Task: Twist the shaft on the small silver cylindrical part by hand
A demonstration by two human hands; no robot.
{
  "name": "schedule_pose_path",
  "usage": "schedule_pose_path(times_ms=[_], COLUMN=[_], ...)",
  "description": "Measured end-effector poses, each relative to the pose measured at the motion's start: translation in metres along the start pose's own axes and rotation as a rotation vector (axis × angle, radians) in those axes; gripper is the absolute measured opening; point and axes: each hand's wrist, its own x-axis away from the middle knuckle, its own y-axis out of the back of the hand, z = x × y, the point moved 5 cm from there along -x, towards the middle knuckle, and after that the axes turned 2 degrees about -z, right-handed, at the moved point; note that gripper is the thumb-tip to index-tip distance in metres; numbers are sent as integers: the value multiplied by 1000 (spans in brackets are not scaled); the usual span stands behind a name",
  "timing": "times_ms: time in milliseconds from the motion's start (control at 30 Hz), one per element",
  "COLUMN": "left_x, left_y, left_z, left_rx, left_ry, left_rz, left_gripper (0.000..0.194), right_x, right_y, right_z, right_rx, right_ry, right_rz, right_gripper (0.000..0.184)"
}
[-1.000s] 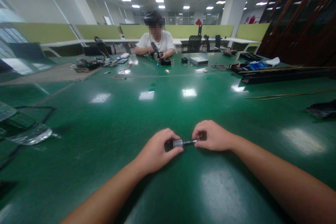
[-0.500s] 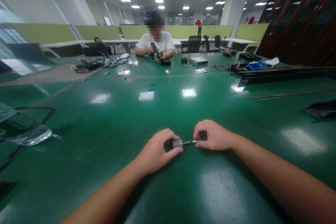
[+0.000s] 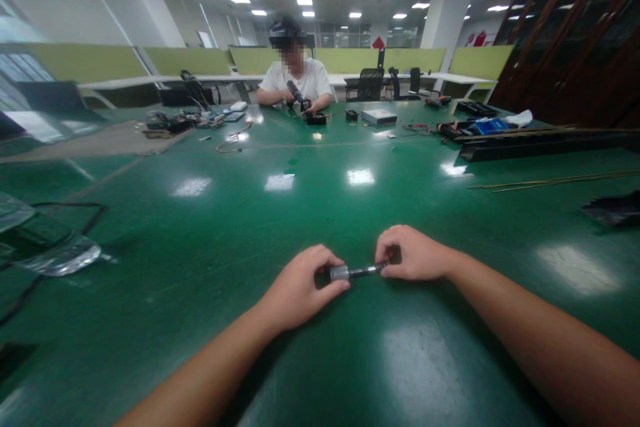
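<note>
Between thumb and fingers of my left hand [image 3: 300,290] is a short silver metal cylinder [image 3: 340,273], held on its side just over or on the green table. A thin shiny shaft [image 3: 363,271] runs out of the cylinder to the right. Its right end looks ridged, and the fingertips of my right hand [image 3: 413,253] pinch it there, partly hiding it. Both hands are closed around this one piece, with the bare middle of the shaft showing between them. Whether the cylinder and shaft are a single part I cannot tell.
A clear plastic bottle [image 3: 47,243] lies at the left by a dark cable. Long thin rods [image 3: 555,180] and a black channel [image 3: 535,145] are at the right. Across the green table [image 3: 320,213] a person [image 3: 295,77] handles a dark tool near small black boxes.
My right hand has shifted slightly right and away from me along the shaft, so more of the shaft shows. My left hand stays nearly still. The other person's head has tilted a little.
</note>
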Motion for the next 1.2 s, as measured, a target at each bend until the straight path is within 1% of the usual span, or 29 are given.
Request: schedule_pose_path(times_ms=[300,400,533,600,667,833,933,1067,1200], left_x=[0,0,0,0,-1,-1,-1,0,0], left_y=[1,2,2,2,2,3,3,2,2], left_z=[-2,-3,-4,-5,-6,-6,-5,-4,-6], left_rx=[-1,5,13,22,30,35,42,47,33], left_ry=[-8,-6,-18,-37,-48,-59,-28,8,2], left_rz=[-9,-9,-14,-20,-35,-43,-36,-18,-7], left_gripper=[18,19,17,15,15,17,16,18,18], right_x=[-1,-2,-8,-10,-11,-8,-7,-7,-7], right_y=[1,-2,-18,-26,-32,-34,-32,-32,-33], right_z=[0,4,21,29,34,35,34,34,32], right_rx=[-16,-17,-19,5,25,22,33,23,16], right_ry=[-3,17,57,52,40,44,48,51,49], right_rz=[6,-14,-109,-193,-227,-223,-218,-210,-217], right_gripper=[8,7,8,6,6,16,20,20,18])
